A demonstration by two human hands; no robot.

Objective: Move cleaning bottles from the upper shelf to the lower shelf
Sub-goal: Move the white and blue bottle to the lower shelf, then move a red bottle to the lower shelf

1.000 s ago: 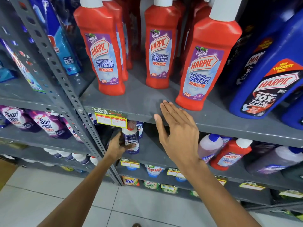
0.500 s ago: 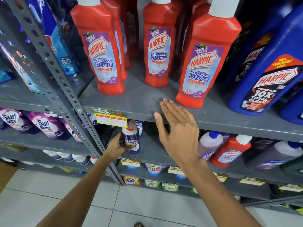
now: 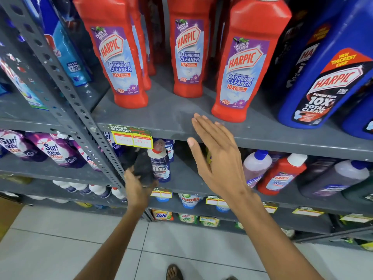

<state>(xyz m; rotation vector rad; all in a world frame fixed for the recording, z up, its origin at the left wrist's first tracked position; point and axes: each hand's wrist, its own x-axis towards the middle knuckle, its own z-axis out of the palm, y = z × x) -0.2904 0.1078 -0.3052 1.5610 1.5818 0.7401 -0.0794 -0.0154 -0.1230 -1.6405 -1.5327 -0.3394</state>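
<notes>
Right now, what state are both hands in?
Left hand: closed on a dark bottle at the lower shelf.
Right hand: open, empty.

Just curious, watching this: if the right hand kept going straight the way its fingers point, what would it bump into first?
Probably the front edge of the upper shelf, since the right hand points up and away with its fingertips over that edge. Beyond it stands a red Harpic bathroom cleaner bottle. Depth is unclear.

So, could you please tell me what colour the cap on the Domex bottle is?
Reddish-brown, on the Domex bottle; the head view shows it.
</notes>
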